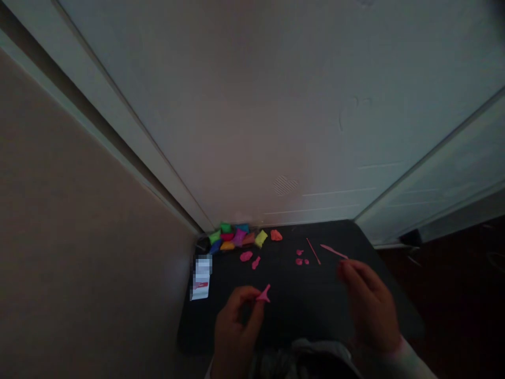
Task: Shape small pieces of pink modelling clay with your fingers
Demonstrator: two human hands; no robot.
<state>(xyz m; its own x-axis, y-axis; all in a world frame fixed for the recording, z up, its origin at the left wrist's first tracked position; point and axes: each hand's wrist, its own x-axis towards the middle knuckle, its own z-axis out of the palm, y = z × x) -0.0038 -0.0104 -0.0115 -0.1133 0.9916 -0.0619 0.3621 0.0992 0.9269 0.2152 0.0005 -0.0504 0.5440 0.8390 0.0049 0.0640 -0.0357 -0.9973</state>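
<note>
My left hand [239, 323] pinches a small pink Y-shaped piece of modelling clay [264, 295] between thumb and fingertips, above the dark table [292, 300]. Off to the right is my right hand [371, 302], its thumb and fingers pressed together. What it holds, if anything, cannot be made out. Just beyond its fingertips is a pink flat modelling tool [333, 251]; whether they touch is unclear. A thin pink stick [313, 251] lies to the left of that tool. Beside the stick are small pink clay bits [299, 261]. Farther left lie a flattened pink lump [246, 256] and a narrow pink piece [256, 262].
Several coloured clay packets [239, 237] are bunched at the table's back left, with an orange lump [276, 235] to their right. A lit phone [202, 279] rests along the left edge. A pale panel [284, 131] rises behind the table; a wall [98, 237] borders the left.
</note>
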